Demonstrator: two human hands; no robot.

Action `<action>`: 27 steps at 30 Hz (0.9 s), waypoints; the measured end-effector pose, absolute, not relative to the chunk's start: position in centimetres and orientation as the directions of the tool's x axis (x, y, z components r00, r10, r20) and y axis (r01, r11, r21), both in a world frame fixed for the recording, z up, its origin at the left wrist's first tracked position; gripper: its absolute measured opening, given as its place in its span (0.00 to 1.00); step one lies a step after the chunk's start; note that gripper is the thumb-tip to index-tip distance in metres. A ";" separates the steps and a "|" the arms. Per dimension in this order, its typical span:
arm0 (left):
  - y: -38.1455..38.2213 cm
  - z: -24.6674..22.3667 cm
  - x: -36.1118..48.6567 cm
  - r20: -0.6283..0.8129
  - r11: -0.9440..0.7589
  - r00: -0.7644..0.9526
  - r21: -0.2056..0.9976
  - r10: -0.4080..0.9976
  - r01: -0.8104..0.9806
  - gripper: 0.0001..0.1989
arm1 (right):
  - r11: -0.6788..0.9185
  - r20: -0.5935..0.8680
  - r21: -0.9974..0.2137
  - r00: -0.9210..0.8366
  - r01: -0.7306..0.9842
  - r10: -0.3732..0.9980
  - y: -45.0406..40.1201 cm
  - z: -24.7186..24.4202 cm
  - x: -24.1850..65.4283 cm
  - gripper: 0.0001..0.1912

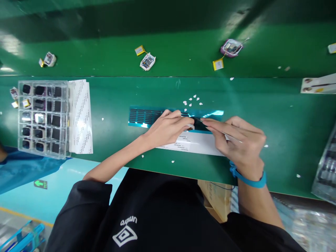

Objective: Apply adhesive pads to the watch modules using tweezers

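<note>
Over a blue film strip with rows of dark pieces (144,116), my left hand (172,127) has its fingers pinched on a small part with a whitish edge, mostly hidden by the fingers. My right hand (233,134), with a blue band at its wrist, is closed around thin tweezers (232,135). The tweezer tips and fingertips meet near the small part, just right of my left hand. Beneath both hands lies a white printed sheet (199,142), partly covered by the film strip. Several small white tabs (190,104) are scattered beyond the strip.
At left, a clear compartment tray (44,119) holds dark square pieces beside white printed sheets (81,117). Opened devices with yellow batteries (147,62) (231,48) lie along the far green surface. Another clear tray (327,171) stands at the right edge.
</note>
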State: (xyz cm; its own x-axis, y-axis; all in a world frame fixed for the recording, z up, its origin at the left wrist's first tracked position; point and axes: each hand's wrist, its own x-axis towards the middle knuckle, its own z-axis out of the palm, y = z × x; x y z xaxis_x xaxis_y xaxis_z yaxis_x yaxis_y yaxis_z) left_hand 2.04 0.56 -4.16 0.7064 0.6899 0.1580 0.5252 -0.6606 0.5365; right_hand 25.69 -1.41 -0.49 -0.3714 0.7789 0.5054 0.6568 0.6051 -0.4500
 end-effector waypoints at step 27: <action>3.0 -0.2 -1.2 -0.441 0.424 0.035 0.832 0.897 -0.357 0.08 | 0.758 0.619 -0.288 -0.491 0.585 0.613 -1.4 2.0 20.5 0.42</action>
State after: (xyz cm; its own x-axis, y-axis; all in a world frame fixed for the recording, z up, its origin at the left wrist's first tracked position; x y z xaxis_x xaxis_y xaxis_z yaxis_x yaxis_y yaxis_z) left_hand -1.16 3.02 -0.19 0.0346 0.8966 -0.4415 -0.3571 0.4237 0.8325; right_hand 20.48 -1.40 2.00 -0.4910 0.6134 0.6186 0.5850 0.7583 -0.2877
